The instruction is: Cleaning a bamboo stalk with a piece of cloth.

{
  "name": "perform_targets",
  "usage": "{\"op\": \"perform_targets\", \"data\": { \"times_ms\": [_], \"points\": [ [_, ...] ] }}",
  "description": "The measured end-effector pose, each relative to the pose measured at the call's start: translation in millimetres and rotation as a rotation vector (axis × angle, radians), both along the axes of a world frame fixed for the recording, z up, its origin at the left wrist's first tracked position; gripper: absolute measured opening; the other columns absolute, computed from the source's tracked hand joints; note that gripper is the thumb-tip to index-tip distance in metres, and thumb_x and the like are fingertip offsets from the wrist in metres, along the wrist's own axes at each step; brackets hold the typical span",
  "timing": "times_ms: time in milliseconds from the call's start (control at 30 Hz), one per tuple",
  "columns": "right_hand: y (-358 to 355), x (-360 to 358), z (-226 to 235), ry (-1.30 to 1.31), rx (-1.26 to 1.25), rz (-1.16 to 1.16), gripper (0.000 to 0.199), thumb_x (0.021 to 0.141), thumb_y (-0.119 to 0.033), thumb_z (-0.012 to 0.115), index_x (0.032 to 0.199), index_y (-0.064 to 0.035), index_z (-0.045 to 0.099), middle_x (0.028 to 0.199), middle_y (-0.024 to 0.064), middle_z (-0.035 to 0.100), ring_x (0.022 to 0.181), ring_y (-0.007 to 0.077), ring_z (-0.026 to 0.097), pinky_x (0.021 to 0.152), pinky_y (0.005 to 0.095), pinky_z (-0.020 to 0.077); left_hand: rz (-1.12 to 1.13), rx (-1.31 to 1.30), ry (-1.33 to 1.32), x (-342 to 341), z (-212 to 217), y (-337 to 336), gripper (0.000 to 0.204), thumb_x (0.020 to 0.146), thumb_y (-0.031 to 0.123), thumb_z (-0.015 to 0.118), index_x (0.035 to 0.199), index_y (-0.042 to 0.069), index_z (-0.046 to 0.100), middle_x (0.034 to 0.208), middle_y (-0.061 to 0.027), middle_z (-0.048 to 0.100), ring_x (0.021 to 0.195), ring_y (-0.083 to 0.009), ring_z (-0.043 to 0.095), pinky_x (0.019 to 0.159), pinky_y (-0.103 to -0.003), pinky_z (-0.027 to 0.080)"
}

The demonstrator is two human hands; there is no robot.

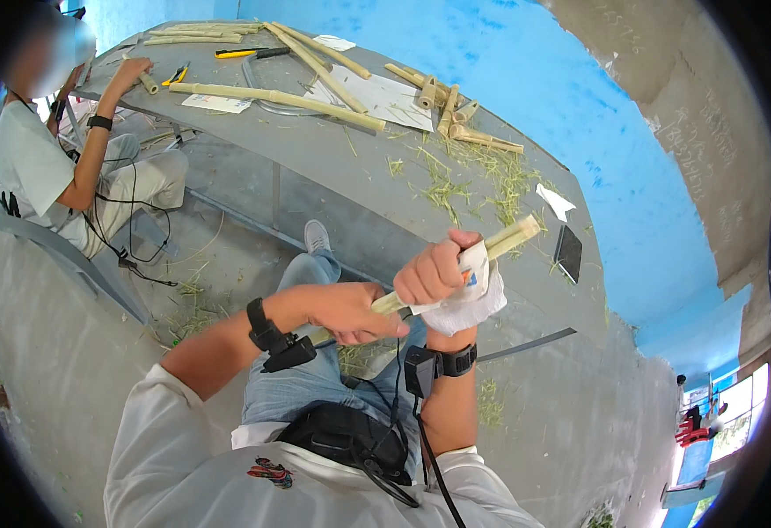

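Far left, another person (47, 167) sits at the grey counter (332, 167), a hand on a short bamboo piece (148, 83). Near centre, left hand (350, 312) fingers clenched around the lower end of a bamboo stick (500, 242). Right hand (442, 273), cloth-wrapped, grips the same stick higher up with a knife (471, 264); bamboo poles (280, 97) and shavings (482, 172) lie far right on the counter.

Bamboo stick (510, 238): pale yellow-green, thin, straight, cut end square. It is held up off the table, tilted, far end pointing up and to the right, near end down to the left. Its middle is hidden in two fists; a white cloth (471, 295) is wrapped around the gripped part.
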State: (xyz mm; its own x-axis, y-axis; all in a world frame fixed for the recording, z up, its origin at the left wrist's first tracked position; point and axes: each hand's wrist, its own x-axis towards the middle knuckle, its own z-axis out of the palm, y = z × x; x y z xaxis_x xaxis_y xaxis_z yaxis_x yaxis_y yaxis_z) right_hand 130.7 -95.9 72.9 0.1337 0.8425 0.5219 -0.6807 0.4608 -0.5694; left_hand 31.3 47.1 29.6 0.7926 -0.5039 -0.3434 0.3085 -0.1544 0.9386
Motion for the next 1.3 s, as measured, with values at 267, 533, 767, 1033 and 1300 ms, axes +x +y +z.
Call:
{"op": "perform_targets", "data": {
  "times_ms": [267, 533, 767, 1033, 1300],
  "points": [
    [7, -28, -8, 0.275, 0.024, -0.634, 0.048, 0.099, -0.037, 0.023, 0.057, -0.0146, 0.031, 0.047, -0.0011, 0.027, 0.041, 0.0148, 0.026, 0.045, 0.0318, 0.0281, 0.387, 0.584, -0.615, 15, -7, -1, 0.040, 0.081, 0.037, 0.067, 0.077, -0.003, 0.064, 0.069, -0.0200, 0.064, 0.062, -0.0319, 0.064, 0.061, -0.043, 0.050],
    [3, -43, 1, 0.160, 0.011, -0.723, 0.046, 0.101, -0.031, 0.022, 0.058, -0.0157, 0.033, 0.048, -0.0019, 0.030, 0.042, 0.0134, 0.028, 0.044, 0.0308, 0.0291, 0.530, 0.598, -0.644, -8, 10, -14, 0.026, 0.079, 0.028, 0.068, 0.083, 0.002, 0.069, 0.074, -0.0241, 0.064, 0.071, -0.0397, 0.063, 0.066, -0.046, 0.050],
    [-8, -40, 24, -0.030, -0.031, -0.331, 0.057, 0.102, -0.033, 0.017, 0.053, -0.0140, 0.039, 0.045, 0.0001, 0.036, 0.040, 0.0159, 0.028, 0.045, 0.0324, 0.0287, 0.100, 0.006, -0.198, -14, 4, 0, 0.047, 0.085, 0.046, 0.070, 0.067, 0.005, 0.057, 0.056, 0.0031, 0.045, 0.050, -0.0075, 0.041, 0.046, -0.026, 0.035],
    [-8, -29, 24, -0.129, 0.030, -0.171, 0.058, 0.102, -0.028, 0.015, 0.048, -0.0156, 0.034, 0.042, -0.0005, 0.033, 0.038, 0.0157, 0.027, 0.046, 0.0319, 0.0322, 0.135, 0.266, -0.373, -6, -3, -4, 0.038, 0.088, 0.042, 0.067, 0.078, 0.006, 0.057, 0.057, -0.0051, 0.051, 0.050, -0.0134, 0.048, 0.048, -0.031, 0.041],
    [-15, -4, -2, 0.356, 0.082, -0.770, 0.047, 0.102, -0.027, 0.029, 0.058, -0.0150, 0.041, 0.048, -0.0024, 0.035, 0.042, 0.0121, 0.031, 0.046, 0.0290, 0.0322, 0.785, 0.897, -0.910, -5, -9, -21, 0.031, 0.086, 0.034, 0.064, 0.080, 0.005, 0.060, 0.070, -0.0209, 0.062, 0.067, -0.0411, 0.061, 0.056, -0.047, 0.049]
  ]
}}
